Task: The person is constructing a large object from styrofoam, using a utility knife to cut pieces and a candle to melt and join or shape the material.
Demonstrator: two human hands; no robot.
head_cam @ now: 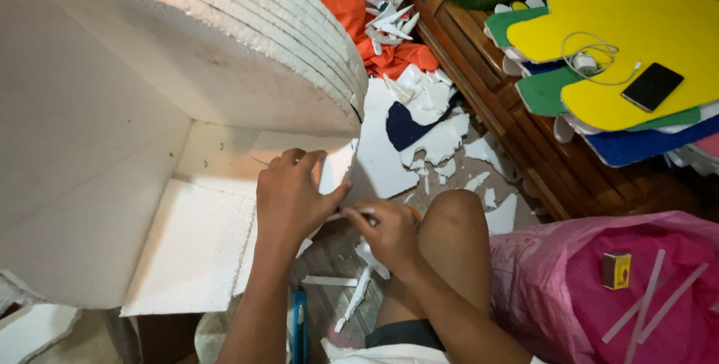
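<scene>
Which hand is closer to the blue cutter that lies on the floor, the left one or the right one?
Left. The left hand rests on the white foam sheet, with its forearm running down right beside the blue cutter. The right hand is further right, by the knee.

White covers the stacked foam sheets at ten o'clock and the foam scraps near the centre. An orange cloth lies at twelve o'clock, a navy piece just below it. At two o'clock, a yellow cutout tops green and blue ones and carries a black phone and white cable. A pink bag at four o'clock bears a yellow matchbox.
</scene>
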